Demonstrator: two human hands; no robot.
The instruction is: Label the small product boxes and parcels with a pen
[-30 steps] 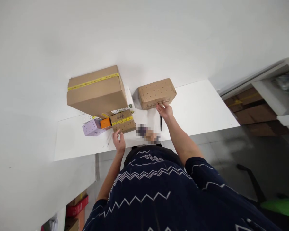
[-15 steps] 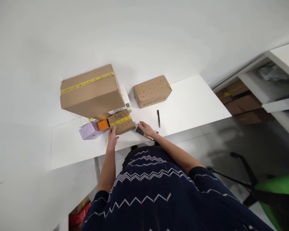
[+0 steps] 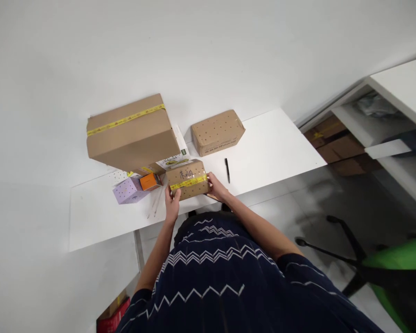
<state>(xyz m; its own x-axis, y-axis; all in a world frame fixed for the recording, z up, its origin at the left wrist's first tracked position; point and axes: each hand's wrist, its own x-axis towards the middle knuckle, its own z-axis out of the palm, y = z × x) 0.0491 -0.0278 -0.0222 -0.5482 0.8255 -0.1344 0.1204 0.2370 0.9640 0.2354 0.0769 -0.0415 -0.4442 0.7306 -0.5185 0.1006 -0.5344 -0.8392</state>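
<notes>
A small brown cardboard box (image 3: 187, 179) with dots, yellow tape and black handwriting is held between my two hands near the front of the white table (image 3: 270, 148). My left hand (image 3: 172, 201) grips its left end, thumb on the near side. At the right end, the fingers of my right hand (image 3: 217, 187) are closed on the box. Part of a dark flat object with a tan edge (image 3: 212, 197) shows below my right hand, mostly hidden. To the left sit an orange box (image 3: 150, 181) and a lilac dotted box (image 3: 127, 191).
A large taped carton (image 3: 131, 132) stands at the back left, a printed white packet (image 3: 175, 159) beside it. Another dotted cardboard box (image 3: 217, 132) is against the wall. A black pen (image 3: 227, 170) lies to the right. Shelving (image 3: 367, 125) and a green chair (image 3: 395, 268) are further right.
The small cardboard box has shifted right, away from the orange box. My right hand has left the dark flat object and taken the box's right end; my left hand moved right with it.
</notes>
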